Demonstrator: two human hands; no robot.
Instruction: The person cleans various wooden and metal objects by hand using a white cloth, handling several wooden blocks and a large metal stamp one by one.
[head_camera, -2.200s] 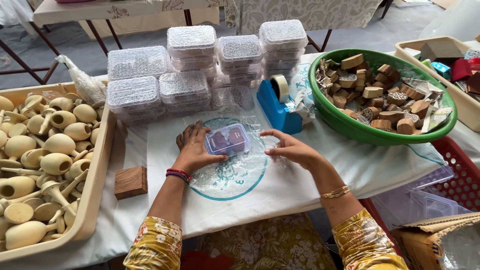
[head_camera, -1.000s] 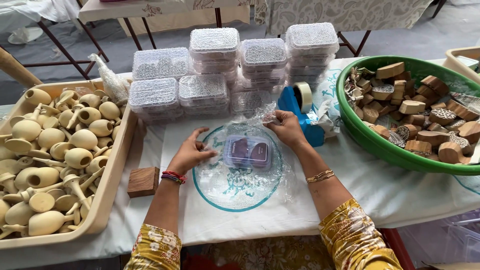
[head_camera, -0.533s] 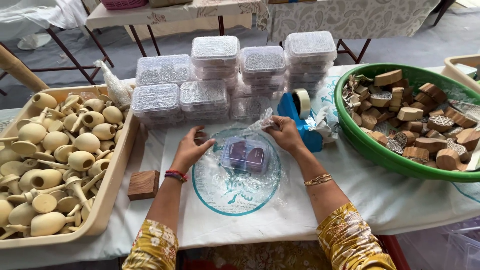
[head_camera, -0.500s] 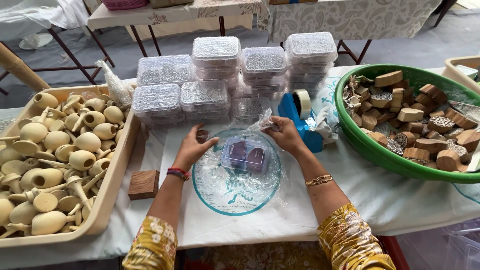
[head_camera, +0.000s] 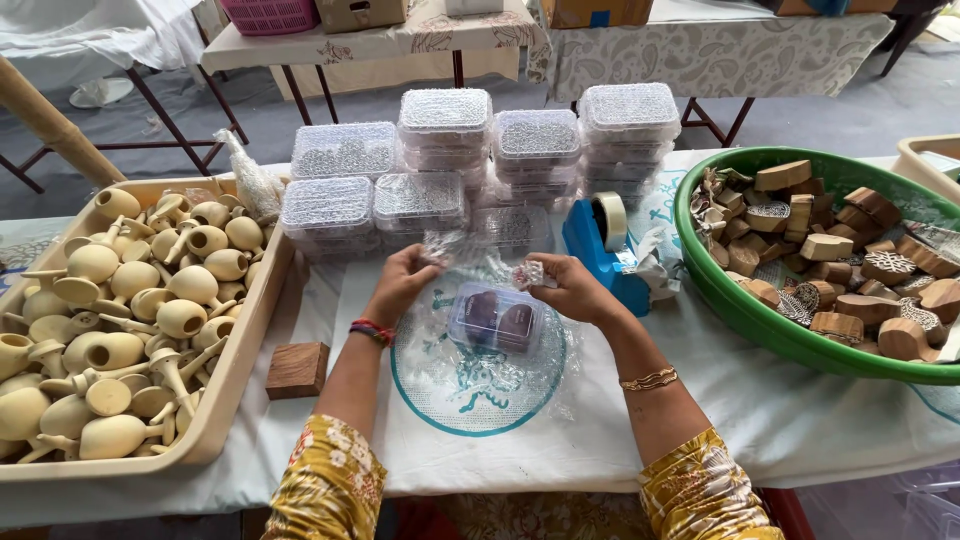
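Observation:
A small clear plastic box (head_camera: 493, 318) with dark purple pieces inside lies on a sheet of bubble wrap (head_camera: 470, 375) spread over the white table. My left hand (head_camera: 403, 281) pinches the far left edge of the wrap and lifts it. The far right edge is gripped in my right hand (head_camera: 567, 287), just above the box. Both hands sit at the box's far side, a little apart from each other.
Stacks of wrapped clear boxes (head_camera: 440, 165) stand behind. A blue tape dispenser (head_camera: 600, 250) sits to the right, beside a green basin (head_camera: 735, 310) of carved wooden blocks. A beige tray (head_camera: 235, 370) of wooden knobs is on the left, with one wooden block (head_camera: 298, 369) beside it.
My hands left the box and moved to the far edge of the bubble wrap. They have taken hold of it and raised that edge.

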